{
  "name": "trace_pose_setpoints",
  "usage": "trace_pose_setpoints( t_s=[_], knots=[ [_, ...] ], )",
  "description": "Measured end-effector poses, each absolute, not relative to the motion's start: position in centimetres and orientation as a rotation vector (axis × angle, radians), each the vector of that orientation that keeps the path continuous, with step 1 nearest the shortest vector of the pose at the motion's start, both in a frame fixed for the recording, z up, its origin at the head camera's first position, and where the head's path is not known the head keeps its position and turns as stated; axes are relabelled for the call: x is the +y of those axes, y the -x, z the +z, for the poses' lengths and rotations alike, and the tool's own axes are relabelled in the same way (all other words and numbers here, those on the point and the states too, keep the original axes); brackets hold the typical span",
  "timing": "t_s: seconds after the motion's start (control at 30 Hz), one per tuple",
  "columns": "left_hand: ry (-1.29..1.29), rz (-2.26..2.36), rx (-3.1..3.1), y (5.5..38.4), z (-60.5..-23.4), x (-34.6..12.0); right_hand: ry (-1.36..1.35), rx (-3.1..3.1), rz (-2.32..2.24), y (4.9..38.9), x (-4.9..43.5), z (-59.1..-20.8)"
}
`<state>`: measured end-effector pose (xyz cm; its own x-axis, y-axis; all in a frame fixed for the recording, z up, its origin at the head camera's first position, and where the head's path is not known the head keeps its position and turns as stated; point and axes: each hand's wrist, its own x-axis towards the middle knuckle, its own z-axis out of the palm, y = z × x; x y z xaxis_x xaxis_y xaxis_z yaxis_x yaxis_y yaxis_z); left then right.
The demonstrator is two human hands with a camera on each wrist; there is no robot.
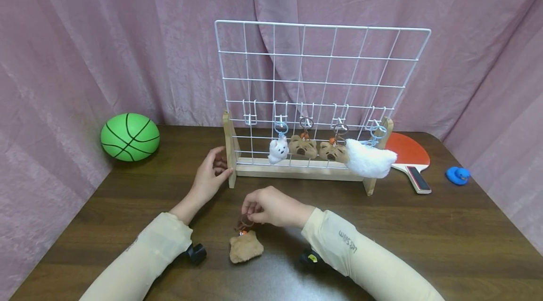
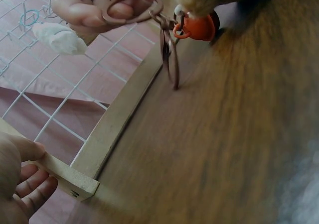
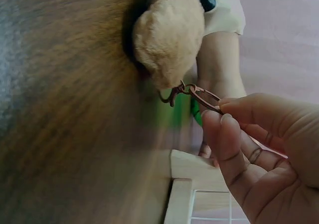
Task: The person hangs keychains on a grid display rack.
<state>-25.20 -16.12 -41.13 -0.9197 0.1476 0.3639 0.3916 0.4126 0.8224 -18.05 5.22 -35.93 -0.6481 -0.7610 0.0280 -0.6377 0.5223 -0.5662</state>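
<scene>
My right hand (image 1: 275,207) pinches the brown ring (image 3: 205,100) of a plush keychain between thumb and fingertips. Its tan furry body (image 1: 246,248) hangs low at the table's front, and an orange bell (image 2: 202,27) shows in the left wrist view. With thumb in front and fingers on the outer side, my left hand (image 1: 209,176) holds the left upright (image 1: 230,150) of a wooden stand. A white wire grid (image 1: 322,25) rises from the stand. On its hooks hang a small white plush (image 1: 278,150), two brown bear plushes (image 1: 303,147) and a fluffy white plush (image 1: 370,158).
The leftmost hook (image 1: 250,118) carries no keychain. A green ball (image 1: 130,137) sits at the back left. Right of the stand lie a red table-tennis paddle (image 1: 407,150) and a blue rubber duck (image 1: 458,175). Pink curtains (image 1: 169,32) hang behind the table.
</scene>
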Motion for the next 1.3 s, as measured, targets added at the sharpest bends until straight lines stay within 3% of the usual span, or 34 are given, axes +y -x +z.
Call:
trace_pose_setpoints(
  t_s=[1.3],
  knots=[
    [0.455, -1.521, -2.440, 25.2, -41.1, -16.0, 1.376, 2.587, -0.720, 17.7, 6.7, -31.1]
  ],
)
